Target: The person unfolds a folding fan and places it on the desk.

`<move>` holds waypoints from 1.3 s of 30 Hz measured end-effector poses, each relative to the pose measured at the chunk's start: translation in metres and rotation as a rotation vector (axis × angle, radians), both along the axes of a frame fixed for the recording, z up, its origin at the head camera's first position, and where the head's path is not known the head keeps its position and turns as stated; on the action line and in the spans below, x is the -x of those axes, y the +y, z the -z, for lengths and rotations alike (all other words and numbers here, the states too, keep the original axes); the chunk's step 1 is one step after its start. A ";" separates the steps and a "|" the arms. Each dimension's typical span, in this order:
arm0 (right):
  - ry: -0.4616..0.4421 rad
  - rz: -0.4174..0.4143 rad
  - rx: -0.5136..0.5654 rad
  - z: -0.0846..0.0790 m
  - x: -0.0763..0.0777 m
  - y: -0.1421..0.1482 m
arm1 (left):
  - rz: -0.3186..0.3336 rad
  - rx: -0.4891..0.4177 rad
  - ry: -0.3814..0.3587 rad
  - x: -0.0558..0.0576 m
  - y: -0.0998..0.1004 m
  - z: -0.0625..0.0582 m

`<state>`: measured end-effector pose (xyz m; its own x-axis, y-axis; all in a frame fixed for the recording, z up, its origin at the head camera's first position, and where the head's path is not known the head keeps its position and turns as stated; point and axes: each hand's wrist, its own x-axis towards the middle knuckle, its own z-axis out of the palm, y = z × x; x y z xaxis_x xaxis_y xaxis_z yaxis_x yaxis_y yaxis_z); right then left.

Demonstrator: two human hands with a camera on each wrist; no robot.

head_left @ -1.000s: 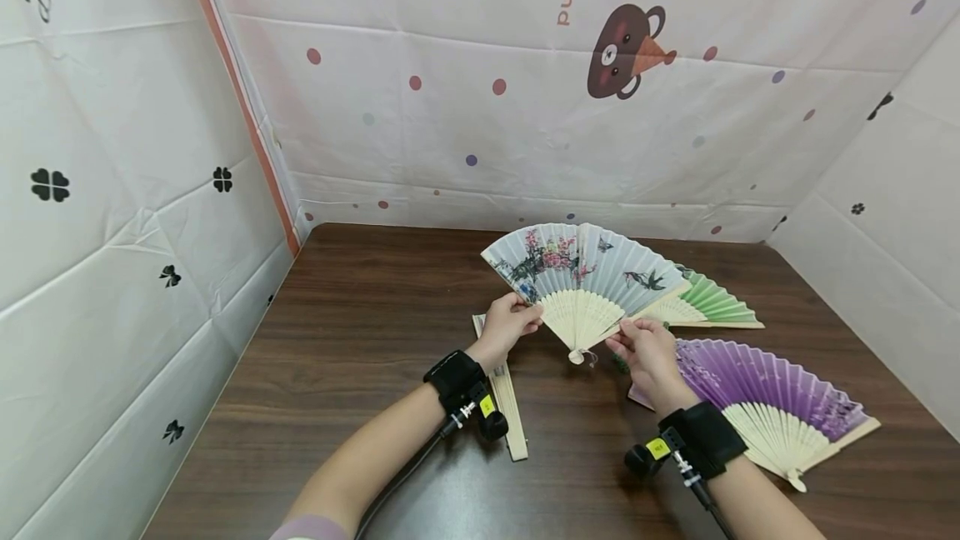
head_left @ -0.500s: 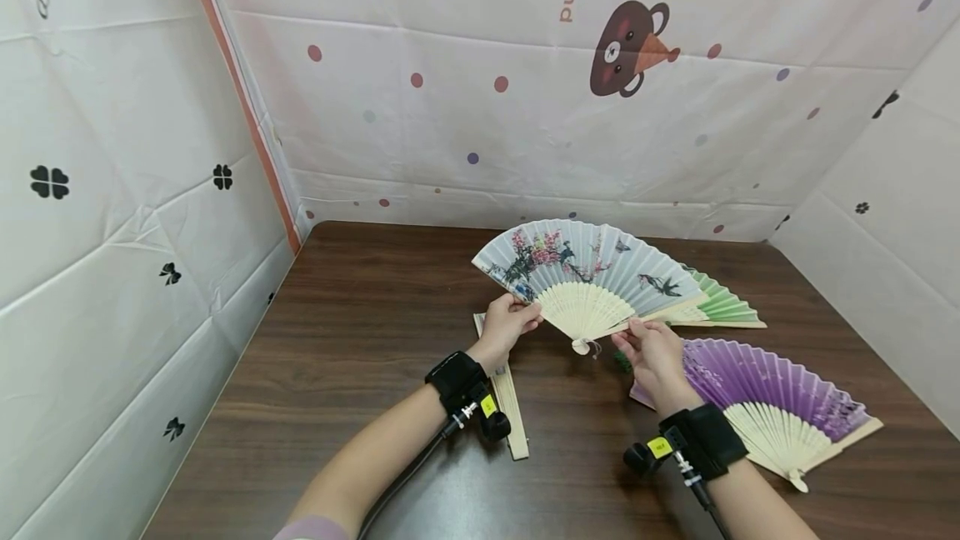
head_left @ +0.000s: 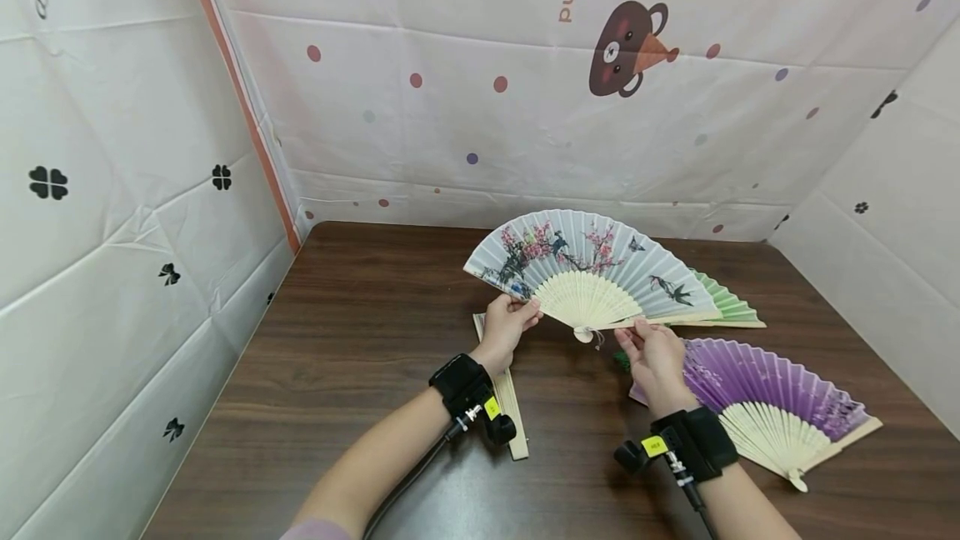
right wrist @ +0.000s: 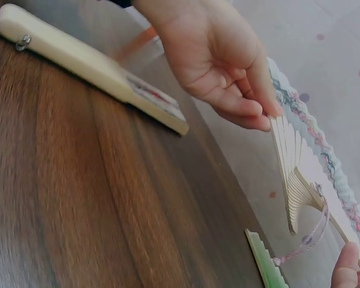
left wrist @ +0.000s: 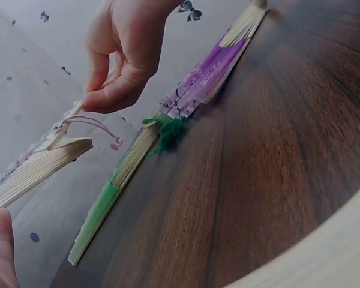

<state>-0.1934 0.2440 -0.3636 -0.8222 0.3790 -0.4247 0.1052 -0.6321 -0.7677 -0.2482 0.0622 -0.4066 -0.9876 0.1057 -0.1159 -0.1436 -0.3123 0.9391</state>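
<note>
A pale blue folding fan (head_left: 585,252) printed with pink blossoms and birds is spread wide above the table. My left hand (head_left: 507,325) pinches its left outer rib between thumb and fingers. At the opposite rib, my right hand (head_left: 655,357) pinches the wooden edge. From the pivot hangs a thin pinkish cord (left wrist: 96,123), visible in the left wrist view. Under my left wrist lies a folded fan (head_left: 510,415), partly hidden by the arm; the right wrist view shows its wooden guard with a metal rivet.
An open purple fan (head_left: 780,382) lies to the right of my right hand. Behind the blue fan, an open green fan (head_left: 723,302) is partly covered; its green tassel (left wrist: 170,133) shows in the left wrist view. Patterned cloth walls (head_left: 420,132) border the brown table (head_left: 360,332).
The blue fan has spread wider, its right rib swinging outward to the right and its pivot rising slightly. My left hand stays nearly in place while the right moves a little rightward.
</note>
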 end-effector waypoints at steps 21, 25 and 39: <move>0.056 0.058 -0.038 -0.001 0.014 -0.020 | -0.140 -0.048 0.066 0.001 -0.008 -0.004; 0.059 0.036 -0.063 -0.004 0.027 -0.029 | -0.168 -0.055 0.074 0.007 -0.018 -0.011; -0.003 -0.128 -0.300 0.004 0.088 -0.080 | -0.296 0.036 0.029 0.038 -0.077 -0.005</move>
